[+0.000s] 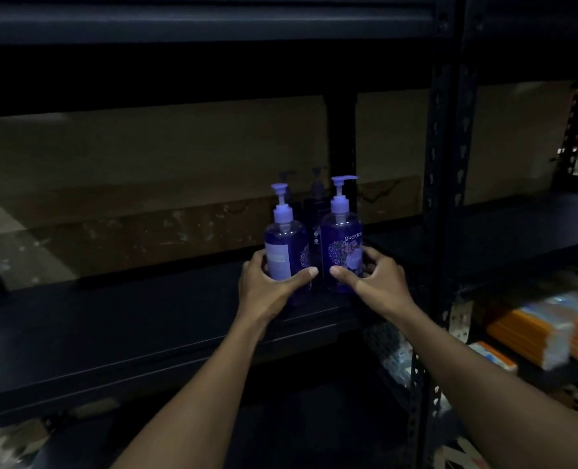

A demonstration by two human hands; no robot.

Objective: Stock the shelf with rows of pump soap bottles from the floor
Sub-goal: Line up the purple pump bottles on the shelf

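Observation:
Two purple pump soap bottles stand upright side by side near the right end of the dark shelf board [118, 319]. My left hand [270, 282] is wrapped around the left bottle [286, 247], which has a pale label. My right hand [375, 275] grips the right bottle [341, 245], marked "guardian". Behind them in shadow stand two more darker pump bottles [316, 211], partly hidden.
A dark perforated upright post [445, 164] borders the shelf on the right. Beyond it, a lower shelf holds orange and white packs [548, 333]. Another shelf board [213, 22] runs overhead. A brown wall panel [145, 170] backs the shelf.

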